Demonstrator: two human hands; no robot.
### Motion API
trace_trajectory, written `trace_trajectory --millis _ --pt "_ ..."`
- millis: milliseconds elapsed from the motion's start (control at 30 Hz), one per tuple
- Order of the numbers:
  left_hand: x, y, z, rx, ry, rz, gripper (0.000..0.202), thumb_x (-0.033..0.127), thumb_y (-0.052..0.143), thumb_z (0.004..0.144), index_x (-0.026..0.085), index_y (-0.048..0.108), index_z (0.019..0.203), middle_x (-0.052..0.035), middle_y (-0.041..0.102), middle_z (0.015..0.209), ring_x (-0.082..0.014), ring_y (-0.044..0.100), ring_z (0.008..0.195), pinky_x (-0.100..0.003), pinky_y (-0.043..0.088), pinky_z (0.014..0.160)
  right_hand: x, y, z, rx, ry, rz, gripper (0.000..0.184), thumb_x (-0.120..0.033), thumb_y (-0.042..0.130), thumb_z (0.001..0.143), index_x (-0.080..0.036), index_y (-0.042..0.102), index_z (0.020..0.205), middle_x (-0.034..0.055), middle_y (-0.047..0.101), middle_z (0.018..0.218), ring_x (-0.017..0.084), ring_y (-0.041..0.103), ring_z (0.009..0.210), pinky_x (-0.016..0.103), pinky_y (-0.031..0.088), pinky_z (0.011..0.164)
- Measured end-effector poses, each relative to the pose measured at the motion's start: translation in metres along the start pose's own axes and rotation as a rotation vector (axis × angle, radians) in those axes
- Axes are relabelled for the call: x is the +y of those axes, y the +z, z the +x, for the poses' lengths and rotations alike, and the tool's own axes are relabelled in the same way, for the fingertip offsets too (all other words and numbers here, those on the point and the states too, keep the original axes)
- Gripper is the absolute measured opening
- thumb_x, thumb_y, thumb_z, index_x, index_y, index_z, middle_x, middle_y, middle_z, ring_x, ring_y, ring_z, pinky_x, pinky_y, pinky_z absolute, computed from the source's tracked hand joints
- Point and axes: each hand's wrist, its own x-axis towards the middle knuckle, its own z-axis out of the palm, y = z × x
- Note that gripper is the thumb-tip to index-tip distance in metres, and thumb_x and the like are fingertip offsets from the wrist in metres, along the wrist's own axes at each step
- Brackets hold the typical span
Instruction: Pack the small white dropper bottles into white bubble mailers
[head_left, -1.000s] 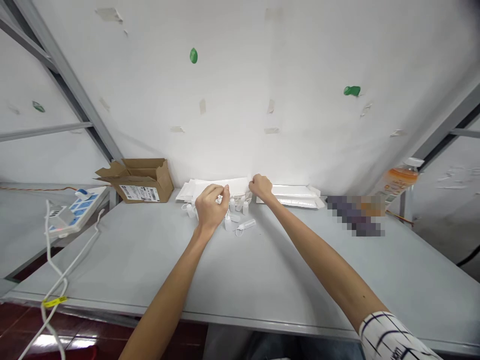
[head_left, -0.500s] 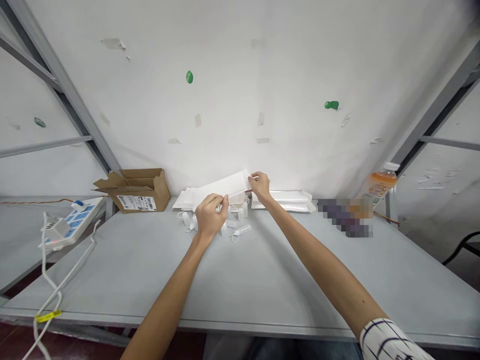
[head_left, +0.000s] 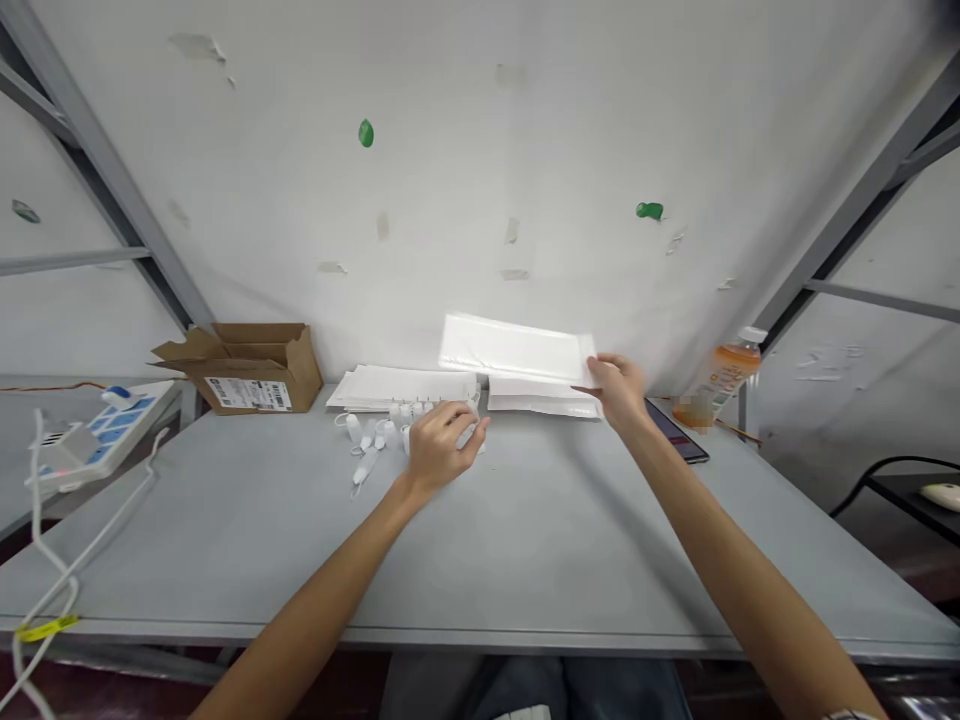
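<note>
- Spanning mid-frame, the white packet (head_left: pixel 517 348) is pinched at its right end by the right hand's (head_left: pixel 621 392) closed fingers; probably light, slick, bendable, best held by an edge.
- The left hand's (head_left: pixel 439 447) fingers are half-curled; any hold cannot be told.
- The carton's (head_left: pixel 301 372) label (head_left: pixel 249 393), left, and the orange bottle's (head_left: pixel 731 370) writing, right, cannot be read.

So our right hand (head_left: pixel 619 388) has swung over to the right and now holds the white packet (head_left: pixel 517 350) up by its right end, above the right-hand stack (head_left: pixel 544 398). Half a second ago the packet slanted up over the left stack (head_left: pixel 405 385). Our left hand (head_left: pixel 444 445) has loosened its pinch, thumb now out to the side. The small white bottles (head_left: pixel 365 466) we saw right of that hand now mostly show left of it.
</note>
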Motion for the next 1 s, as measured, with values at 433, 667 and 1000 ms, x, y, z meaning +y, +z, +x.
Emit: trace_trajectory --millis 433,667,1000 --pt "0.039 0.01 -0.021 -0.298 0.086 -0.138 0.023 0.034 0.058 0.092 0.018 0.065 0.077 -0.0044 0.067 0.075 -0.0146 0.061 0.069 -0.026 0.045 0.058 0.027 -0.134 -0.019 -0.213 0.083 -0.893 0.024 -0.04 0.073 0.066 -0.019 0.065 0.06 0.0034 0.06 0.06 0.019 0.059 0.06 0.03 0.046 0.052" --pt "0.051 0.009 -0.032 -0.706 0.087 -0.217 0.041 0.038 0.049 0.097 0.017 0.065 0.066 -0.0026 0.065 0.066 -0.0128 0.059 0.059 -0.026 0.032 0.048 0.018 -0.057 -0.037 -0.312 -0.495 -1.178 0.024 -0.047 0.066 0.078 -0.023 0.071 0.076 0.0063 0.072 0.088 0.023 0.065 0.079 0.031 0.042 0.064" --pt "0.044 0.007 -0.034 -0.773 0.03 -0.266 0.036 0.035 0.051 0.095 0.017 0.069 0.068 -0.001 0.064 0.064 -0.0108 0.055 0.053 -0.028 0.029 0.047 0.051 0.095 -0.038 -0.75 -0.519 -1.216 0.06 -0.063 0.072 0.072 -0.026 0.062 0.118 0.0086 0.068 0.109 0.026 0.062 0.097 0.03 0.042 0.072"
